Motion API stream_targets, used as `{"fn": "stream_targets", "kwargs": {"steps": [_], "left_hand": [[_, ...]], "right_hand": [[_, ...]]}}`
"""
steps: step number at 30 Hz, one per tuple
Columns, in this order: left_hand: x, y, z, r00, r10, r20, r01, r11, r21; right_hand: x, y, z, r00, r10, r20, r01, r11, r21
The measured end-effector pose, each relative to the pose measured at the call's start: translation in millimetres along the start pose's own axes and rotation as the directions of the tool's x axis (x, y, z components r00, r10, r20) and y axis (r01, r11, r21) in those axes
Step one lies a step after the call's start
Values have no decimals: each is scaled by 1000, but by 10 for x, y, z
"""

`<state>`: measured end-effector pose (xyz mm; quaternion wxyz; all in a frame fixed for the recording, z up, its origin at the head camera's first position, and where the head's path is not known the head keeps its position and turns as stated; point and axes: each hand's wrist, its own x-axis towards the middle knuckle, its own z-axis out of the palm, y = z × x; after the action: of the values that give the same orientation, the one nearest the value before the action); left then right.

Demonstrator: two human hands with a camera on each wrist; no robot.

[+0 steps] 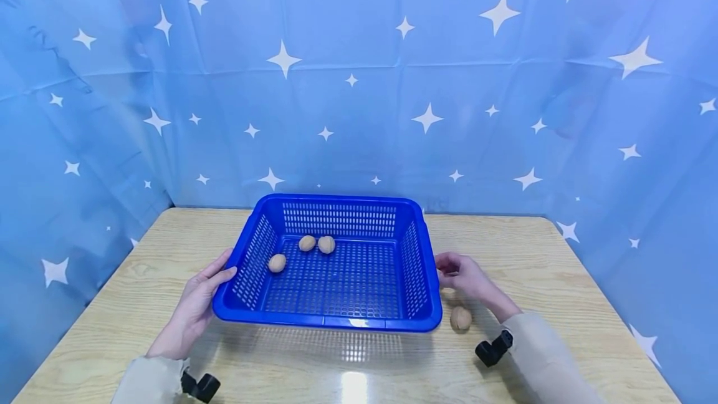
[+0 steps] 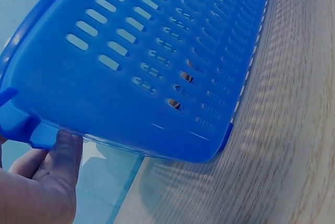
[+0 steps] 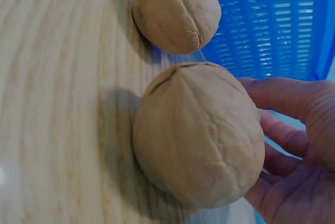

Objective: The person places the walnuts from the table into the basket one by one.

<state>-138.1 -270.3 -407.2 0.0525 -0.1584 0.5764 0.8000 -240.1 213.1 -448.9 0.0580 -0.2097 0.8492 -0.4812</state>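
Note:
My left hand [image 1: 193, 304] grips the left rim of a blue plastic basket [image 1: 331, 324], with the thumb on top. Three walnuts [image 1: 277, 263] lie on the basket's floor towards its left and back. At the basket's right side, my right hand [image 1: 465, 276] has its thumb and fingers around a walnut [image 3: 199, 135]. That walnut hides the fingertips in the right wrist view. A second walnut [image 3: 175, 12] rests on the wood beside the basket. In the left wrist view, fingers [image 2: 65, 153] press beneath the basket's rim.
The pale wooden table [image 1: 533, 354] bears everything. A blue curtain [image 1: 359, 111] with white stars hangs behind it and along both sides. Through slots in the basket's wall, the left wrist view shows bits of brown.

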Motion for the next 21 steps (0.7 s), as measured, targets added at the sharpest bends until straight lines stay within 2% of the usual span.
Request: {"fn": "stream_targets", "kwargs": {"steps": [7,11,15,21], "left_hand": [[0,1,10,1000,3,8,-3,1000,-23],[0,4,20,1000,2,8,-2,1000,-17],[-1,2,24,1000,-2,-2,2,1000,-5],[-5,12,11,1000,4,7,-4,1000,-4]], "right_hand": [[39,20,19,1000,18,24,-17,999,-35],[23,30,-2,1000,29,-8,-29,998,-63],[-10,-26,-88,996,72,-50,-75,995,-63],[-14,-232,-311,992,82,-92,-86,995,-44]]}}
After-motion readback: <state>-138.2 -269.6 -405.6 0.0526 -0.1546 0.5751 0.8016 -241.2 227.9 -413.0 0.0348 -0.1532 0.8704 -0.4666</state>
